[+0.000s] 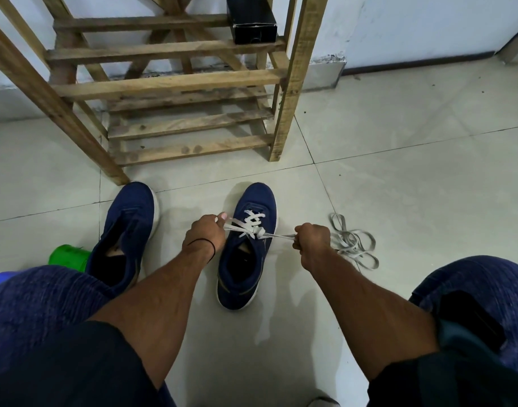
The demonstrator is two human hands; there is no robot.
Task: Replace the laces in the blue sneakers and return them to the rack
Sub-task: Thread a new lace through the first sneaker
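Forearms (163,289) lead to left hand (206,234) and right hand (312,240), each gripping the white lace (253,226), blue sneaker (246,268) between them.

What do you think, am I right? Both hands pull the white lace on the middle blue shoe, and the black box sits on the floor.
Not quite. The head view shows the black box on a shelf of the wooden rack, not on the floor. The rest is right: the left hand and right hand each pull the white lace on the middle blue shoe.
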